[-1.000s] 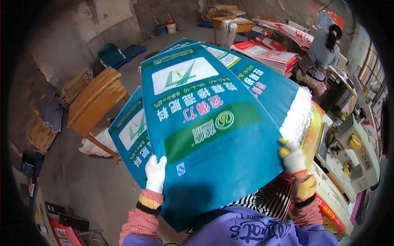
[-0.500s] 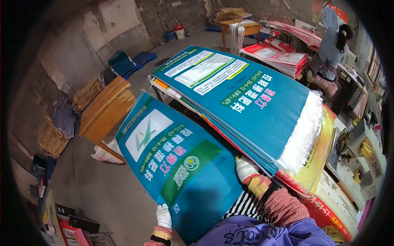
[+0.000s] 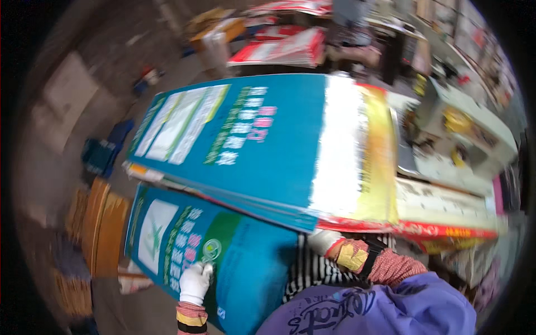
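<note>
Two gloved hands work a stack of big teal sacks. Left hand [image 3: 195, 282], at seven o'clock, lies flat with fingers spread on the lower sack [image 3: 223, 257], which slopes down from the stack toward the floor [image 3: 56, 145]. Right hand [image 3: 325, 241], at five o'clock, is tucked under the near edge of the stack [image 3: 262, 139]; whether it grips there I cannot tell. Yellow and red sacks [image 3: 379, 151] lie beneath the top one, at three o'clock. Wooden boards [image 3: 97, 223] sit at nine o'clock.

Bag workshop — printed sack stacks [image 3: 262, 139].
</note>
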### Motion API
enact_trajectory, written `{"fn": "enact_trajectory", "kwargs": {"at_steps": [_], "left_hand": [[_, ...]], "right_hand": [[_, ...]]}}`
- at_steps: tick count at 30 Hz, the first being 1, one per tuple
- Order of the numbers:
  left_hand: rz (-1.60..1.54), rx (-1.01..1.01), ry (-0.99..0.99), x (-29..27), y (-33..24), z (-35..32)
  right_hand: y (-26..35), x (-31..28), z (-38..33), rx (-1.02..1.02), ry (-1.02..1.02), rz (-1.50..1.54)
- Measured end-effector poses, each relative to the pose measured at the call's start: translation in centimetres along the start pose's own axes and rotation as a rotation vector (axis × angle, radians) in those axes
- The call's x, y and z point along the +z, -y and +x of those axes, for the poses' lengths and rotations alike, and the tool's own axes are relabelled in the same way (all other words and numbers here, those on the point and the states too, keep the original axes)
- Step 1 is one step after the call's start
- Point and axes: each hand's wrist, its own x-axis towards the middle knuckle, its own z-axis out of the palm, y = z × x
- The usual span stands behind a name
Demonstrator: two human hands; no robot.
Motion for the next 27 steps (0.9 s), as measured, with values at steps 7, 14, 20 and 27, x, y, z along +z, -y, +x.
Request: {"fn": "enact_trajectory", "kwargs": {"at_steps": [7,14,20,27], "left_hand": [[-0.385,1.048,-0.243,-0.6,-24.8,9.3],[-0.192,0.981,-0.203,2.1,-31.3,12.5],[-0.083,1.183,-0.305,0.6,-28.6,8.3],[0.284,1.35,-0.357,-0.7,-28.0,6.6]], "right_hand": [[0.3,-8.0,-5.5,-0.188,0.497,-0.046],[-2.7,-16.7,-7.8,-0.292,-0.008,0.812],[-3.2,-20.2,-3.5,0.229,-0.292,1.553],[-4.0,-18.8,3.2,0.283,-0.252,0.941]]}}
